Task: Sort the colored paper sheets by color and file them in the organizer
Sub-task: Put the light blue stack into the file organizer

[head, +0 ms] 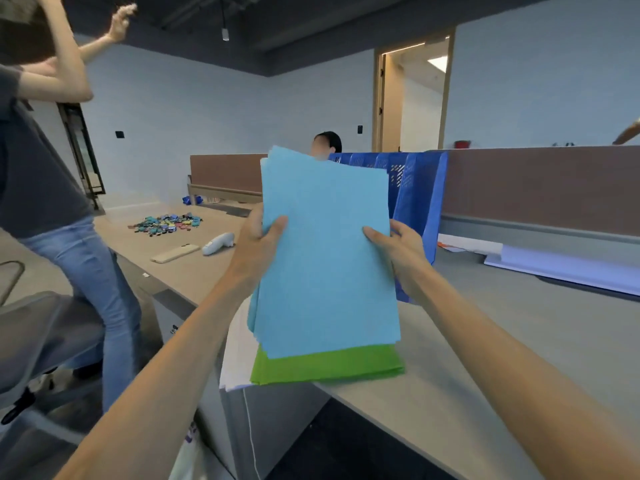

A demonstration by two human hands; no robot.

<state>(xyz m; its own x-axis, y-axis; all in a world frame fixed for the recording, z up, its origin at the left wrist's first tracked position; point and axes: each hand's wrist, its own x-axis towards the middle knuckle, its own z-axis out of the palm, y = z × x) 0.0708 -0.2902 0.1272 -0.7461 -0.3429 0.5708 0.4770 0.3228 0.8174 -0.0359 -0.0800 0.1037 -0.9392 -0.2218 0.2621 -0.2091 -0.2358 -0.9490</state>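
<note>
The left hand [258, 237] pinched the left edge of the light-blue sheets [329, 258], a light, floppy, slippery stack above the green sheets [329, 367], while the right hand [398, 249] gripped the right edge before the blue organizer [419, 199].

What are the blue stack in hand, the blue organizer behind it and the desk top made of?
The blue paper stack is thin matte paper: sheet edges fan out at the top corner, with no glare. The blue organizer looks like moulded plastic, with a faint sheen and punched slots in its dividers. The desk top is smooth matte grey, probably laminate; its core is not visible.
</note>
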